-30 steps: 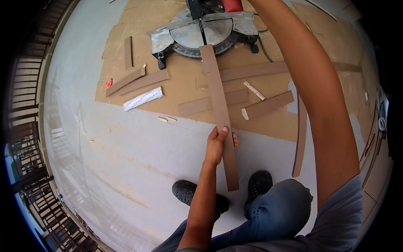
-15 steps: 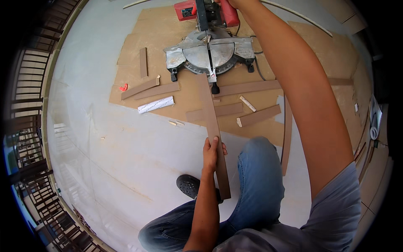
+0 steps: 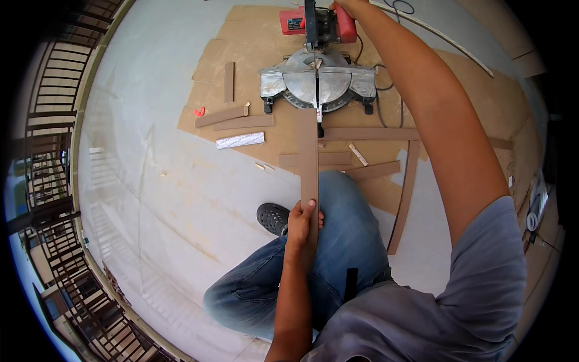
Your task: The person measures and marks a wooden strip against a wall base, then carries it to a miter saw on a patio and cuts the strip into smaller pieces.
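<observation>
My left hand (image 3: 303, 221) is closed round a long brown board (image 3: 308, 158), thumb on top and fingertips at its right edge. The board runs from over my lap toward the front of a miter saw (image 3: 317, 78). Its far end appears just short of the saw's round silver table; whether they touch I cannot tell. At the top edge, my right hand (image 3: 345, 3) grips the saw's upper part beside the red housing (image 3: 345, 25). The frame's edge cuts that hand off in part. The saw's head is raised above its table.
Brown cardboard (image 3: 208, 84) covers the floor under the saw. Several brown board offcuts (image 3: 244, 122) lie around it, with a white wrapped roll (image 3: 240, 140) at left and a long strip (image 3: 403, 199) at right. A black cable (image 3: 381, 96) curls beside the saw. Railings (image 3: 57, 75) line the left.
The board in my left hand has turned straighter and come closer over my thigh. My right hand stays at the top of the saw. The whole view has shifted slightly.
</observation>
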`<action>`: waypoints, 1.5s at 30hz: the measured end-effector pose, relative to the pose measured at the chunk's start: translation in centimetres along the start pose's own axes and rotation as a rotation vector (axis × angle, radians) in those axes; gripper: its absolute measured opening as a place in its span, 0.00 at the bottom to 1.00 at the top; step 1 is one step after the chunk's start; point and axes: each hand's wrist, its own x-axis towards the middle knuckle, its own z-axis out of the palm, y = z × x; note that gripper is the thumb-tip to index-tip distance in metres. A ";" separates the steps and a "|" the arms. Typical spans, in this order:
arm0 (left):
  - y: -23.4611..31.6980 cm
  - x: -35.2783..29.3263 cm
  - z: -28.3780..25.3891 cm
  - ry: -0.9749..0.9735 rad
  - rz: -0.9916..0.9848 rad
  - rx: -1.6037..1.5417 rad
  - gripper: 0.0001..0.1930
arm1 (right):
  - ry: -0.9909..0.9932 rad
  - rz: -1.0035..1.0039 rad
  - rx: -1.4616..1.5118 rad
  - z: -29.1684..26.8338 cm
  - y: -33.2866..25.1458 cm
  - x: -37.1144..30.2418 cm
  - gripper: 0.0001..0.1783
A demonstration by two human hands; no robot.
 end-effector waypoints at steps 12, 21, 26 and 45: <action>0.6 5.0 4.1 0.002 -0.051 -0.098 0.18 | -0.122 0.174 0.284 -1.4 -0.1 -0.1 0.13; 1.9 5.9 3.8 0.017 -0.085 -0.059 0.18 | -0.092 0.190 0.415 -2.2 -1.2 -4.1 0.06; 2.3 6.7 3.1 0.040 -0.095 -0.062 0.18 | -0.143 0.132 0.392 -1.7 -1.1 -5.8 0.07; 1.9 7.8 4.2 0.036 -0.068 -0.061 0.21 | -0.051 0.105 0.435 -1.8 -1.0 -12.0 0.06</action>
